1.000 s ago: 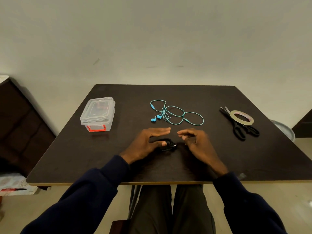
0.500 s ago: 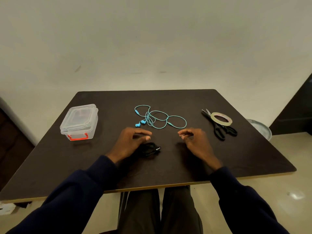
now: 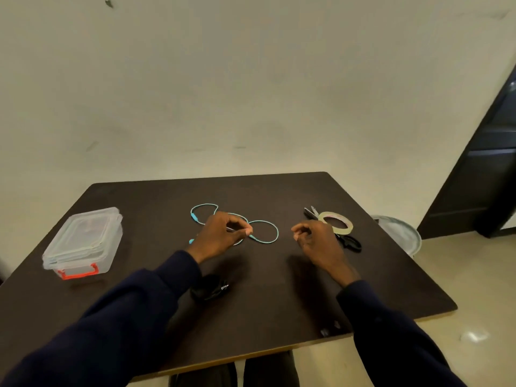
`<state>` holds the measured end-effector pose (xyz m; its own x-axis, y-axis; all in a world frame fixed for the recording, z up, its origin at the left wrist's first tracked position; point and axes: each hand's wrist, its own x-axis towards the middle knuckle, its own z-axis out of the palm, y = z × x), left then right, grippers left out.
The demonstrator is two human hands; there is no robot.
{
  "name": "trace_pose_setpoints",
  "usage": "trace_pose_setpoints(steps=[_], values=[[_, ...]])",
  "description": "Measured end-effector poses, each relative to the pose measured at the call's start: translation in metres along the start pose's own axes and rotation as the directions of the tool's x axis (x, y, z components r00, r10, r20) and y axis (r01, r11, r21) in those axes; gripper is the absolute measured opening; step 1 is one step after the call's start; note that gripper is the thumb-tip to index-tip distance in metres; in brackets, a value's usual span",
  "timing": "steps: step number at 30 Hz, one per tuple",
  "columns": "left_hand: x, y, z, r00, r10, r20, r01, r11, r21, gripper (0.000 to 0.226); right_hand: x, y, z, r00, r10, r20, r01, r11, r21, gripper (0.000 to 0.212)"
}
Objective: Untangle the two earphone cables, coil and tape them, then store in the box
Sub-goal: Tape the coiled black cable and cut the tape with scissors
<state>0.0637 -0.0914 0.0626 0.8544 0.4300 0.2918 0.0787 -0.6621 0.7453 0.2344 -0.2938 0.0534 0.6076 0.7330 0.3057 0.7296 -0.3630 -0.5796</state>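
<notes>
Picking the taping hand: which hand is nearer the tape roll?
Right. The right hand hovers just beside the tape roll; the left hand is farther off, pinching the teal cable.

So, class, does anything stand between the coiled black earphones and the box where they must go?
No loose item lies on the table between the black earphones and the box. The left sleeve crosses that path, and the lid is on, so it must come off first.
</notes>
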Motion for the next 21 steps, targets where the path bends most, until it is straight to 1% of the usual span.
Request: trace_pose_setpoints(steps=[3, 5, 7, 9, 10, 12, 15, 18, 21], values=[[0.022, 0.006, 0.011, 0.999, 0.0, 0.042, 0.0, 1.0, 0.001, 0.009, 0.011, 0.025, -0.013, 0.986, 0.077, -0.149, -0.09, 0.993, -0.077, 0.015], [0.037, 0.009, 0.022, 0.997, 0.015, 0.075, -0.016, 1.0, 0.014, 0.01, 0.019, 0.043, -0.023, 0.97, 0.077, -0.23, -0.123, 0.974, -0.192, 0.014], [0.049, 0.011, 0.032, 0.993, 0.019, 0.115, -0.022, 0.999, 0.025, 0.01, 0.028, 0.062, -0.029, 0.967, 0.111, -0.229, -0.179, 0.936, -0.303, 0.022], [0.057, 0.012, 0.037, 0.99, 0.021, 0.137, -0.024, 0.999, 0.022, 0.011, 0.038, 0.077, -0.029, 0.962, 0.193, -0.195, -0.25, 0.908, -0.336, 0.032], [0.061, 0.011, 0.039, 0.989, 0.022, 0.144, -0.025, 0.999, 0.02, 0.012, 0.041, 0.082, -0.028, 0.958, 0.229, -0.171, -0.274, 0.906, -0.322, 0.03], [0.065, 0.011, 0.039, 0.987, 0.026, 0.158, -0.028, 1.0, 0.014, 0.013, 0.048, 0.09, -0.024, 0.954, 0.27, -0.127, -0.296, 0.911, -0.287, 0.018], [0.068, 0.01, 0.036, 0.987, 0.039, 0.154, -0.038, 0.999, -0.008, 0.014, 0.054, 0.092, -0.021, 0.954, 0.276, -0.12, -0.297, 0.929, -0.22, 0.002], [0.067, 0.006, 0.031, 0.989, 0.065, 0.136, -0.059, 0.997, -0.046, 0.016, 0.051, 0.075, -0.024, 0.958, 0.251, -0.139, -0.265, 0.959, -0.097, 0.005], [0.062, 0.009, 0.026, 0.991, 0.115, 0.068, -0.107, 0.988, -0.108, 0.029, 0.041, 0.04, -0.032, 0.975, 0.171, -0.145, -0.163, 0.985, 0.064, 0.008]])
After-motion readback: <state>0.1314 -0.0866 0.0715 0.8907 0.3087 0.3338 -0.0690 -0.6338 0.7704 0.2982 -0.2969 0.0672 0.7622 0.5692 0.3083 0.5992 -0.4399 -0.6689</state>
